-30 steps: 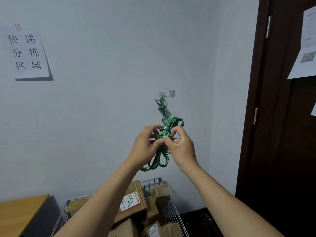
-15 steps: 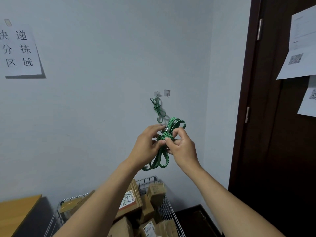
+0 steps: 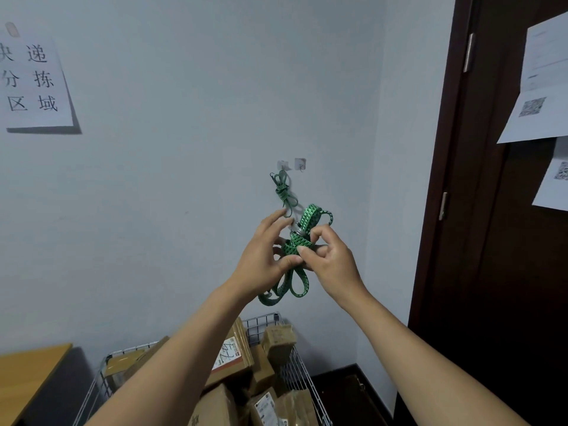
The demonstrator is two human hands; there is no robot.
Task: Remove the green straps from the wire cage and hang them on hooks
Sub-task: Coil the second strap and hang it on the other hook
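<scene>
Two hands work one bundled green strap [image 3: 302, 238], raised before the wall. The right hand [image 3: 332, 259] pinches a wrap of webbing between thumb and forefinger, its other fingers loosely curled. The left hand [image 3: 264, 256] has lifted its index and middle fingers clear since half a second ago; its thumb and lower fingers appear to pinch the coil below the grey metal end [image 3: 296, 230]. Loops hang beneath both palms. Above the left fingertips, a second green strap [image 3: 284, 192] hangs from the left wall hook [image 3: 282, 165]; the right wall hook [image 3: 300, 163], just beside it, is bare. Judged: bundling is nearly finished and hanging comes next. The wire cage [image 3: 264, 321] stands below the forearms.
</scene>
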